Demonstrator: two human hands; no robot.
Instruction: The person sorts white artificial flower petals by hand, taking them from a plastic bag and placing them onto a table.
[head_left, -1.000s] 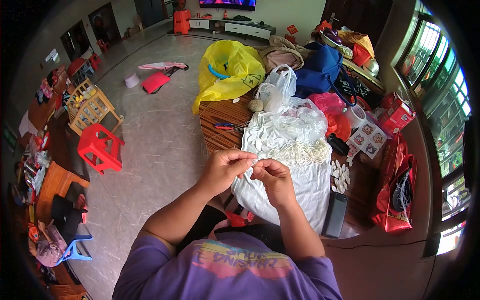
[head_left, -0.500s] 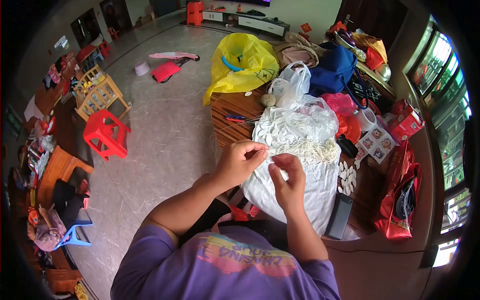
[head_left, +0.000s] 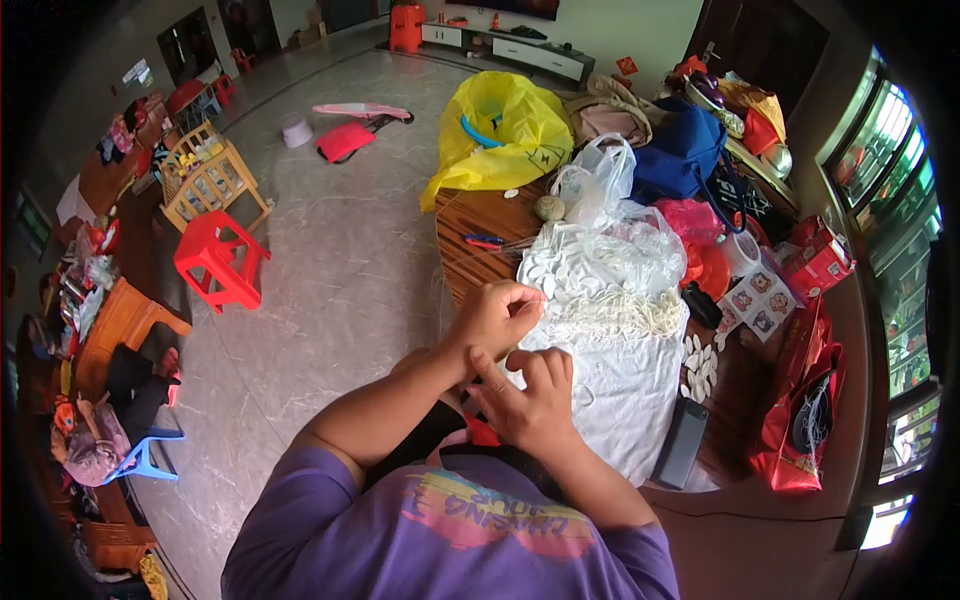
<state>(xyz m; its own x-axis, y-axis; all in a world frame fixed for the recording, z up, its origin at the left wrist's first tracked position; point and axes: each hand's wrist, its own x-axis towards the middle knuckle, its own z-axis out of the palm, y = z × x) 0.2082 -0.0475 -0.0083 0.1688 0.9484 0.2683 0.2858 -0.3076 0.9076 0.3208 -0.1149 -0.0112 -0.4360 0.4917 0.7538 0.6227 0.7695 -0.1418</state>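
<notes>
left hand (head_left: 497,315) pinches sth tiny at edge of the white cloth sack (head_left: 620,380) in frame centre, right hand (head_left: 530,400) loosely spread below; hard tug may spill its small white oval pieces (head_left: 555,270).

Worn: purple short-sleeved T-shirt (head_left: 330,520). Chest print (head_left: 490,512) in pink, yellow and teal bands with block lettering, upside down in the head view. Forearms uncovered below the sleeves. Left hand (head_left: 497,318) and right hand (head_left: 530,400) bare.
</notes>
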